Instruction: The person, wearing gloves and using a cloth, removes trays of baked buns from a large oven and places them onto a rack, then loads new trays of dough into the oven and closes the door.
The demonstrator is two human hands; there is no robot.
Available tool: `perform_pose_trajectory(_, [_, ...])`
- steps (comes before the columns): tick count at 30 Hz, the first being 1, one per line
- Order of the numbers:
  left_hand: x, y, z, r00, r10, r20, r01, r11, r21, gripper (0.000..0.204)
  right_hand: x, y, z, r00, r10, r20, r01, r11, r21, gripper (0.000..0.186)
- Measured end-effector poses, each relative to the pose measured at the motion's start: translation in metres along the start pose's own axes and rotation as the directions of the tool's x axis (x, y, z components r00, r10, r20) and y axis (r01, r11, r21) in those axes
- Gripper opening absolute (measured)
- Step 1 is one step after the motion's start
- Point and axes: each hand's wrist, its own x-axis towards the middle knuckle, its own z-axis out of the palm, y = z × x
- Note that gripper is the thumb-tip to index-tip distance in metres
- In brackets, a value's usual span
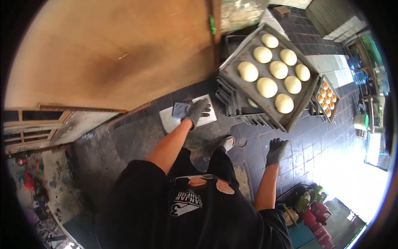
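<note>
Watching remotely, I see the gloved left hand (pixel 198 111) with fingers spread against a grey-blue cloth (pixel 180 111), its grip unclear, and the right hand (pixel 277 153) open, empty over roomy tiled floor (pixel 253 153), near the topmost metal tray's (pixel 302 96) corner, bearing nine pale, smooth dough balls (pixel 278 69).

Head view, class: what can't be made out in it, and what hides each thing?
All in the head view:
Lower trays: contents mostly hidden by the top tray.
Cloth: partly covered by the left hand, so whether the fingers grip it can't be told.
Floor, far right: washed out by glare.
Clutter, lower left: items mostly too small and blurred to name.
</note>
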Motion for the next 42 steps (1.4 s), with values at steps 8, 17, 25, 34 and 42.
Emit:
perform_pose_trajectory(8, [-0.014, 0.002, -0.26, 0.957, 0.105, -0.271, -0.137, 0.986, -0.1, 0.038, -0.09, 0.137, 0.121, 0.986, 0.063, 0.153, 0.031, 0.837, -0.547, 0.022])
perform_pose_trajectory(17, [0.024, -0.108, -0.437, 0.939, -0.161, -0.305, 0.199, 0.975, 0.097, 0.03, -0.151, 0.382, 0.192, 0.856, 0.388, 0.342, 0.06, 0.583, -0.811, 0.025])
perform_pose_trajectory(25, [0.063, -0.179, -0.458, 0.995, 0.063, -0.083, 0.016, 0.699, 0.715, 0.043, -0.195, 0.459, 0.197, 0.75, 0.55, 0.367, 0.113, 0.44, -0.891, 0.028])
perform_pose_trajectory(34, [0.26, -0.311, -0.504, 0.935, -0.009, -0.355, 0.274, 0.654, 0.705, 0.058, -0.137, 0.5, 0.193, 0.83, 0.385, 0.404, 0.12, 0.584, -0.803, 0.025])
perform_pose_trajectory(42, [0.43, -0.421, -0.556, 0.778, 0.231, -0.584, 0.287, 0.696, 0.658, 0.091, -0.102, 0.556, 0.154, 0.795, 0.438, 0.419, 0.138, 0.543, -0.828, 0.019])
